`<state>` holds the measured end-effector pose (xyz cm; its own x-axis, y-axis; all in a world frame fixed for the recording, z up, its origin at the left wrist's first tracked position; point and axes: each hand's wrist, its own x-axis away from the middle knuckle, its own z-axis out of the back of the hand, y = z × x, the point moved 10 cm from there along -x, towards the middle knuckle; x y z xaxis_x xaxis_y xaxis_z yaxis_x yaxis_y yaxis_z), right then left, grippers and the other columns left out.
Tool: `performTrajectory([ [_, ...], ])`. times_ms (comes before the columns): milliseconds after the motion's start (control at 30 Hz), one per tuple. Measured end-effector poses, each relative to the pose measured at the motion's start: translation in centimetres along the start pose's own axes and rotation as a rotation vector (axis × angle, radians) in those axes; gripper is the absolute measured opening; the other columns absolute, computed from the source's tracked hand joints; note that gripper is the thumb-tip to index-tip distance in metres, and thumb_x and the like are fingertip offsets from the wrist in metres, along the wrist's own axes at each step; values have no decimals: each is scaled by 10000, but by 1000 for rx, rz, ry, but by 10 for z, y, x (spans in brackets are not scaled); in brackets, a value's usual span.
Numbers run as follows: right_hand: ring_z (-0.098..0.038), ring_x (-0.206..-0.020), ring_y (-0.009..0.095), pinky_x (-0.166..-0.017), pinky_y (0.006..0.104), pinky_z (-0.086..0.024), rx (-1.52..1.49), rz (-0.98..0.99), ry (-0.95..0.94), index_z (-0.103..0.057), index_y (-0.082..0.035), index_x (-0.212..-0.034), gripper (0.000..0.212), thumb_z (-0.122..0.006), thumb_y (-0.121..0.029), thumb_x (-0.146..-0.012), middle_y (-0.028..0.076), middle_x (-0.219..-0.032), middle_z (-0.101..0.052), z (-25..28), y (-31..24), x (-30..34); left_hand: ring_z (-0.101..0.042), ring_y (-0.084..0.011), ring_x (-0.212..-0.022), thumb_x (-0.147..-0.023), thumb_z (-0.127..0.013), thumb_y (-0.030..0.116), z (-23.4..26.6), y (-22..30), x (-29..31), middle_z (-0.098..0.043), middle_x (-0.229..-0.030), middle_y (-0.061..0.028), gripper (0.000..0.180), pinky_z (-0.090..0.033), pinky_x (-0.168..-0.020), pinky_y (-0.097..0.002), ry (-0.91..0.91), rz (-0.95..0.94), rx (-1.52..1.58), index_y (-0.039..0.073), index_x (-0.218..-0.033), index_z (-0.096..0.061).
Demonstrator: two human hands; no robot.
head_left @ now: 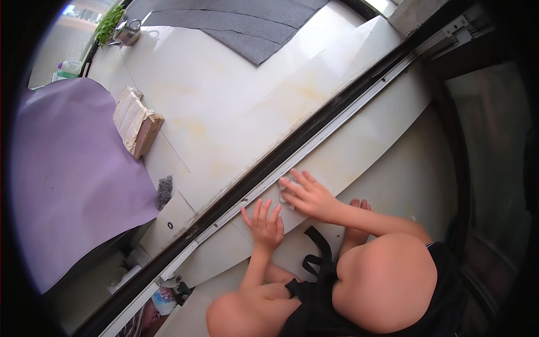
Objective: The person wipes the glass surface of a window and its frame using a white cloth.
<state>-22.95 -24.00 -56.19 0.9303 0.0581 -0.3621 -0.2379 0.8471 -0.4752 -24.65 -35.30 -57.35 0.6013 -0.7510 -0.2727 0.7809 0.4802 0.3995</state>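
Observation:
My right hand (307, 196) presses a small pale grey cloth (284, 196) against the white ledge (331, 168), close beside the metal track. The fingers reach over the cloth and hide part of it. To its left, my left hand (265, 226) has its fingers apart and holds nothing. Its fingertips are at the ledge, near the white metal track (227, 218). A black sliding-frame rail (269, 160) runs diagonally just beyond both hands.
Beyond the rail are a purple sheet (78, 168), a wooden block with pale wrapping (137, 123), a dark grey scouring pad (164, 192), a metal pot (129, 35) and a grey mat (241, 28). A dark-framed glass panel (494, 129) stands right. A black strap (319, 247) hangs near my knees.

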Motion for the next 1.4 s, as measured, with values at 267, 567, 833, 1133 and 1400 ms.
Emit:
performTrajectory([
  [267, -341, -1227, 406, -1029, 426, -281, 396, -619, 245, -556, -42, -1101, 291, -448, 37, -843, 188, -1318, -395, 137, 220, 52, -308, -298, -1255, -747, -567, 116, 9, -7, 9, -419, -1278, -87, 347, -84, -1039, -590, 80, 189, 71, 131, -1094, -547],
  [567, -415, -1200, 309, -975, 340, -343, -262, -418, 164, -506, -18, -1175, 314, -455, -16, -865, 191, -1277, -445, 82, 193, -126, -232, -325, -1289, -817, -546, 246, 75, -104, -8, -326, -1358, -104, 438, -68, -1026, -593, 40, 478, -308, 126, -1228, -455],
  [833, -252, -1261, 447, -1036, 464, -253, -108, 71, -499, -406, -49, -1239, 454, -542, -144, -816, 214, -1366, -302, -98, 17, -170, -344, -263, -1234, -821, -530, 277, 71, -140, -13, -453, -1265, -41, 332, -106, -1022, -567, 90, 578, -288, 133, -1120, -542],
  [1133, -564, -870, 330, -761, 385, -473, -100, -327, -460, -296, -76, -1308, 554, -516, -13, -803, 213, -1377, -221, -63, 63, -207, -462, -221, -1092, -803, -476, 329, 72, -145, -7, -536, -1165, -19, 318, -218, -956, -485, 95, 610, -330, 141, -1024, -606],
  [1400, -554, -761, 280, -645, 358, -466, 440, -482, -471, -492, -105, -1090, 489, -705, -326, -709, 99, -933, -465, -9, 135, -189, -493, -163, -785, -810, -472, 339, 72, -150, -11, -550, -769, 24, 268, -295, -845, -400, 98, 589, -264, 144, -870, -646],
])
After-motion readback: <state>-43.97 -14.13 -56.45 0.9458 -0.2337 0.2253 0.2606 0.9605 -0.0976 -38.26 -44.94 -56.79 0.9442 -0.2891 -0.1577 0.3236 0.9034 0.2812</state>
